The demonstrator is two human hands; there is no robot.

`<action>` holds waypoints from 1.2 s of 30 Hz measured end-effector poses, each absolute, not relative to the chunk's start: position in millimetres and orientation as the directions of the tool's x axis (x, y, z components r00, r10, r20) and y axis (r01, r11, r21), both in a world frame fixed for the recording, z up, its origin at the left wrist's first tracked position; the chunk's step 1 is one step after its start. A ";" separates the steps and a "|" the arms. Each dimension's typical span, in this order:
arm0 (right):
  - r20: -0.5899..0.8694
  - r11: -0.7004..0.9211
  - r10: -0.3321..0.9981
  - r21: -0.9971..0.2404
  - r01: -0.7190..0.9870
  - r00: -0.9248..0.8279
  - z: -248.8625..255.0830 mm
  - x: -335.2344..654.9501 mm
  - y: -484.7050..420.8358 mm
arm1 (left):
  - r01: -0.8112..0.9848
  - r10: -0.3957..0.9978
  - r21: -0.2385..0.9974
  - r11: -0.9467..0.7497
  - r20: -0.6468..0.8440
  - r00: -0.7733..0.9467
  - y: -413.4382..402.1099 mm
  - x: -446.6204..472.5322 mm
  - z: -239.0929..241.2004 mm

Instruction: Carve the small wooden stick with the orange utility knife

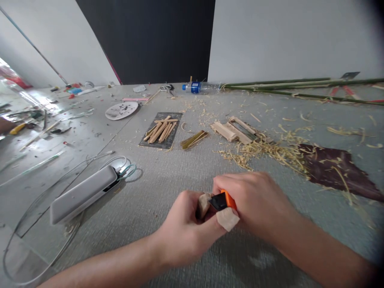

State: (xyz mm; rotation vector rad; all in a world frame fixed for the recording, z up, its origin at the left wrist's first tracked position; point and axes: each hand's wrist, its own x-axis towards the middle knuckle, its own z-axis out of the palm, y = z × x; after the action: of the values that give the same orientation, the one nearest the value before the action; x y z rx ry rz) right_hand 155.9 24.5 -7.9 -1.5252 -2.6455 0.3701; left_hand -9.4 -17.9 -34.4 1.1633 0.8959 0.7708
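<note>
My right hand (pixel 255 202) is wrapped round an orange utility knife (pixel 229 200), whose dark blade points left. Close against it, my left hand (pixel 189 232) is closed, its fingers curled under. Pale tape (pixel 227 220) covers the left thumb, which presses by the knife's orange end. A second wrapped fingertip (pixel 204 204) shows beside the blade. Whatever lies between the left fingers is hidden. Beyond the hands, short bamboo strips (pixel 162 131) lie piled on a dark square plate (pixel 177 117). To their right are a greenish bundle of strips (pixel 193 140) and split bamboo pieces (pixel 225 130).
Curly shavings (pixel 270 150) spread rightward onto a dark red sheet (pixel 333 164). A white power bank (pixel 85 194) with cables lies left. Behind are a paint-spotted white plate (pixel 121 111), scissors (pixel 166 87), a plastic bottle (pixel 196 87) and long green stalks (pixel 279 85). Another person's hand (pixel 4 126) shows far left.
</note>
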 end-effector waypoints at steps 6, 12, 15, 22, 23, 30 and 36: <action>0.073 0.543 0.835 -0.262 0.798 -0.545 -20.1 160.4 24.3 | 0.012 0.877 0.972 0.235 -0.217 0.430 -17.9 -8.5 -33.0; 0.081 0.589 0.802 -0.278 0.759 -0.592 -22.6 163.0 24.5 | 0.014 0.872 0.971 0.239 -0.221 0.437 -19.2 -8.4 -34.9; 0.079 0.599 0.793 -0.282 0.749 -0.604 -22.5 162.6 25.0 | 0.007 0.875 0.973 0.229 -0.209 0.436 -20.3 -8.9 -36.4; -0.090 0.493 0.842 -0.273 0.826 -0.532 -10.4 152.1 19.5 | -0.039 0.895 0.982 0.182 -0.149 0.420 -23.7 -7.0 -41.7; -0.116 0.465 0.854 -0.269 0.844 -0.508 -9.2 150.5 18.3 | -0.052 0.901 0.983 0.178 -0.142 0.409 -25.0 -5.2 -43.3; 0.013 0.262 0.965 -0.135 0.956 -0.262 -9.9 147.1 22.9 | -0.037 0.894 0.959 0.281 -0.247 0.373 -42.4 13.4 -55.3; 0.099 0.227 0.972 -0.142 0.964 -0.214 -4.5 152.0 27.4 | 0.007 0.858 0.945 0.326 -0.298 0.417 -30.5 3.5 -38.0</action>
State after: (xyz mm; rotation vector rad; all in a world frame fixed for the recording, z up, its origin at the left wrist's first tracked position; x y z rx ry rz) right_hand 152.0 27.4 -4.5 -1.8546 -2.3244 0.0733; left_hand 3.5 -30.5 -38.0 1.0989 0.9883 0.6972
